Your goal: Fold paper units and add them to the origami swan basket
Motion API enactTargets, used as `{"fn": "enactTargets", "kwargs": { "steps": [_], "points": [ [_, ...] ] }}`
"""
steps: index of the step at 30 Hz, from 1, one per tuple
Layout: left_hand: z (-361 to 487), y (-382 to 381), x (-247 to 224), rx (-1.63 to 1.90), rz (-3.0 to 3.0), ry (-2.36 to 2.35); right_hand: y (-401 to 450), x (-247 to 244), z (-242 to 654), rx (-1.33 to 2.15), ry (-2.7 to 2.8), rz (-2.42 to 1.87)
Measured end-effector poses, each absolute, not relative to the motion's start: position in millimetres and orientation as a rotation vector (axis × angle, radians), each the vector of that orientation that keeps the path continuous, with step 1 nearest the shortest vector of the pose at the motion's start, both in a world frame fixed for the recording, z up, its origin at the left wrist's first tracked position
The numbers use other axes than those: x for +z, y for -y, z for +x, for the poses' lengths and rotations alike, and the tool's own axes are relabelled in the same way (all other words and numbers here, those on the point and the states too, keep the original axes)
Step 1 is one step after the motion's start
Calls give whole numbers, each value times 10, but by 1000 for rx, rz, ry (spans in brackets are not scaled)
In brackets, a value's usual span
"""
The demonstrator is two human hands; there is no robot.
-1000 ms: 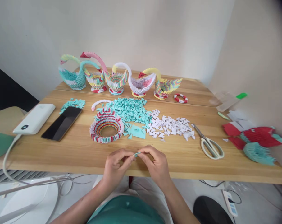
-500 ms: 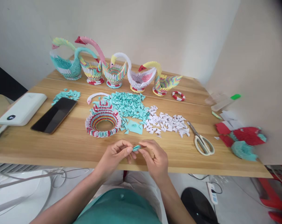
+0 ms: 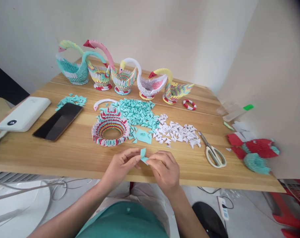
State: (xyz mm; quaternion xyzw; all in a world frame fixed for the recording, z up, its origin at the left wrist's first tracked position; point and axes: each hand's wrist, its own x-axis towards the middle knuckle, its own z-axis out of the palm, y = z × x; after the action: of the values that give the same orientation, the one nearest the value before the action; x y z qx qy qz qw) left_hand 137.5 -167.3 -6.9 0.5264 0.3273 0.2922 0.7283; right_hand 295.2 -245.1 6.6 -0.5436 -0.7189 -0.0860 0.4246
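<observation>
Above the table [image 3: 73,158], left hand [image 3: 123,164] and right hand [image 3: 165,169] pinch turquoise paper [image 3: 143,153], which could crease askew if either slips.

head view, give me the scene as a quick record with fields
left hand: pinching small bent turquoise paper piece
right hand: pinching the same piece's lower end
loose pieces: turquoise folded-paper triangles, white folded-paper triangles
unfilled form: round striped folded-paper bowl
tool: white-handled metal scissors
back row: five long-necked multicoloured paper swans
</observation>
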Motion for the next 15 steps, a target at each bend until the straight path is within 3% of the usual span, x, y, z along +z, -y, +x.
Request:
{"fn": "enactTargets", "kwargs": {
  "steps": [7, 15],
  "points": [
    [1340, 1629, -47, 573, 1572, -793, 2506, 31, 3029, -294, 1964, -1330],
    [1347, 1645, -78, 550, 1586, -813, 2460, 21, 3045, -63, 1815, -1351]
  ]
}}
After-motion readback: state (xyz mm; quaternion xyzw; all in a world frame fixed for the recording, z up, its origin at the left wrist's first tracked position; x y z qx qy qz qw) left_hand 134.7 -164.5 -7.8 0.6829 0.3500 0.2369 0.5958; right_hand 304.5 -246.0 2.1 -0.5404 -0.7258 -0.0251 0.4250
